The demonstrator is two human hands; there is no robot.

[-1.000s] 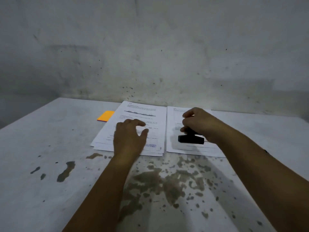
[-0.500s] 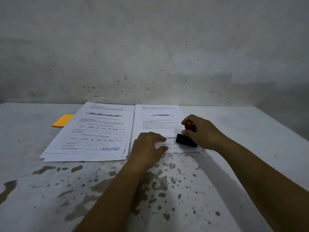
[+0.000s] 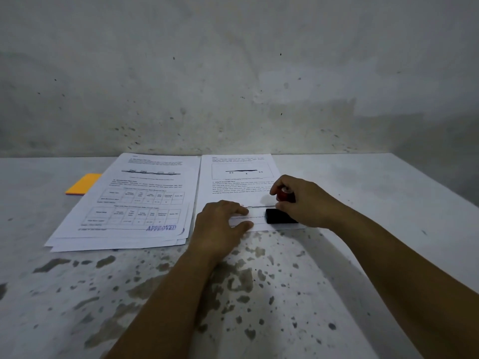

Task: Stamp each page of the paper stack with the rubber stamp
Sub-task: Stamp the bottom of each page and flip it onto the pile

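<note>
Two piles of printed pages lie side by side on the table. The left pile (image 3: 134,203) shows a blue "APPROVED" mark near its lower right corner. My right hand (image 3: 303,200) grips the red handle of the rubber stamp (image 3: 278,215), whose black base sits on the bottom right of the right pile's top page (image 3: 233,177). My left hand (image 3: 220,226) rests on that page's lower edge, fingers spread flat beside the stamp.
An orange pad (image 3: 83,183) lies left of the left pile, partly under it. The white table (image 3: 388,203) is stained with dark flaked patches near me. A grey wall (image 3: 233,73) rises directly behind the papers.
My left hand moved off the left pile onto the right pile's lower edge. The stamp came down onto the right page's bottom corner. The camera view shifted right.
</note>
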